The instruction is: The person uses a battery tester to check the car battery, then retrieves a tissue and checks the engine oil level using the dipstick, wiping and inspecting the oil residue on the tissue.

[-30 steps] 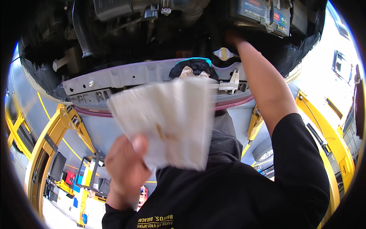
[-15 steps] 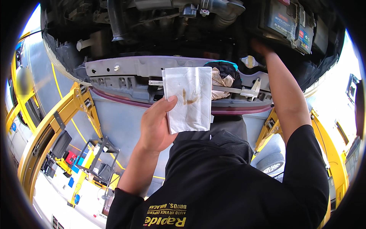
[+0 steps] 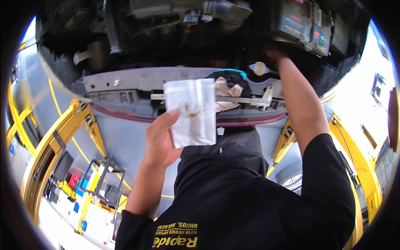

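Observation:
My left hand [image 3: 160, 139] holds a folded white paper towel [image 3: 204, 125] with its thumb across the near left edge. Brown smears mark the towel's middle. My right arm reaches into the dark engine bay, and my right hand [image 3: 273, 53] is in shadow near the car battery [image 3: 291, 21]; its fingers cannot be made out. Behind the towel, a metal caliper [image 3: 246, 100] lies along the front crossmember [image 3: 137, 77], partly hidden by the towel. A beige cloth [image 3: 227, 89] and a black cloth with a teal edge [image 3: 233, 75] are bunched beside it.
A yellowish radiator cap [image 3: 259, 68] sits near my right forearm. Yellow lift arms [image 3: 62, 125] stand on both sides. A black cart [image 3: 106, 183] is at lower left, and a wheel [image 3: 290, 175] lies at lower right.
The whole view has shifted, so the car and both arms appear farther left. The paper towel sits slightly lower in my left hand's grip area; my right hand stays in the engine bay.

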Motion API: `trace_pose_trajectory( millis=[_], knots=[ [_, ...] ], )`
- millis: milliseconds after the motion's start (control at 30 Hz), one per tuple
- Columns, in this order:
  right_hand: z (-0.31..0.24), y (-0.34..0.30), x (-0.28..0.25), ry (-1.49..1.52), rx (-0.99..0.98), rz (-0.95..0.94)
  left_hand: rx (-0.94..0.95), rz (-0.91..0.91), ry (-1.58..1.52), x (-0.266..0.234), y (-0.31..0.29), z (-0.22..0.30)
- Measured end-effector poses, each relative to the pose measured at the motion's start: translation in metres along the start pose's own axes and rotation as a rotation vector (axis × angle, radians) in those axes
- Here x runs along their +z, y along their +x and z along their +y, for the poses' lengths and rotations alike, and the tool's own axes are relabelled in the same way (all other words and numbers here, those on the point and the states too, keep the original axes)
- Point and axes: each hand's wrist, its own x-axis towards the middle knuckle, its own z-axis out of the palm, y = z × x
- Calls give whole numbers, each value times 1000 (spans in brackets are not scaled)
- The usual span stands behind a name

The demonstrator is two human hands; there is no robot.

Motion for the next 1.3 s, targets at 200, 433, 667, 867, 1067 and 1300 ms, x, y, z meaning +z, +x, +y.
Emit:
trace_pose_trajectory(
  millis=[200, 433, 667, 867, 1067, 1300],
  knots=[
    [-8, -6, 2, 40, 57, -29, 72, 19, 127, -8, 9, 2],
    [-19, -16, -9, -87, -20, -83, 40, -3, 131, 9, 32, 6],
    [-45, -34, -9, 12, 162, 164, 45, -28, 167, 14, 33, 18],
    [-46, -55, -36, 206, 128, 210, 69, -31, 236, 12, 31, 26],
    [-42, -72, -43, 108, 71, 256, 36, -9, 209, 19, 51, 23],
    [-42, -22, 19, 269, 187, 210, 5, -45, 271, 38, 61, 22]
  ],
)
